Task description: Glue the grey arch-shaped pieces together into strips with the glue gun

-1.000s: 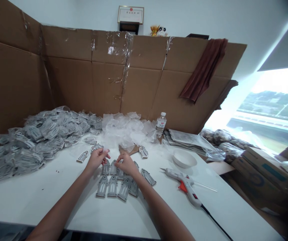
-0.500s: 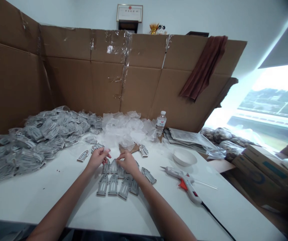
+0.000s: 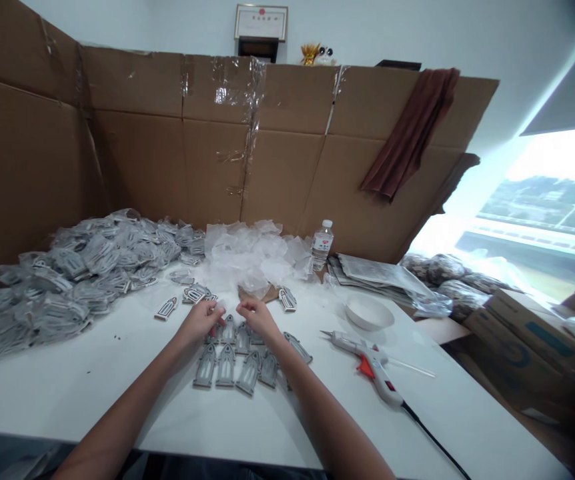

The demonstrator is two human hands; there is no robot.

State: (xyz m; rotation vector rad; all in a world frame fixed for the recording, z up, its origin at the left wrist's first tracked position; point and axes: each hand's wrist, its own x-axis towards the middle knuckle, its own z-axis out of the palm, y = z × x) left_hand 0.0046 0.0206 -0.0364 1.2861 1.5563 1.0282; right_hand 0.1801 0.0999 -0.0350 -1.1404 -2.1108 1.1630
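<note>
My left hand (image 3: 201, 321) is over the back left of a cluster of grey arched window-shaped pieces (image 3: 225, 365), thumb and fingers pinched together. Something pale seems to show at its fingertips, too small to name. Just across a small gap, my right hand (image 3: 258, 317) hovers above the same cluster with its fingers curled into a pinch; whatever it holds, if anything, is hidden. The pieces lie in rough rows, and my hands and right forearm cover some of them. Behind my left hand are a few more arched pieces (image 3: 196, 293), and a lone one (image 3: 166, 308) lies to the left.
A heap of bagged grey pieces (image 3: 92, 260) fills the left side. Crumpled translucent plastic (image 3: 257, 257) and a water bottle (image 3: 322, 241) stand behind. On the right lie a hot glue gun (image 3: 382, 380) with its cord and a white bowl (image 3: 369, 313). Cardboard walls (image 3: 207, 153) enclose the back.
My left hand has moved slightly right and down over the pieces. My right hand has lifted a little off the back row, uncovering more of it. The view has shifted slightly.
</note>
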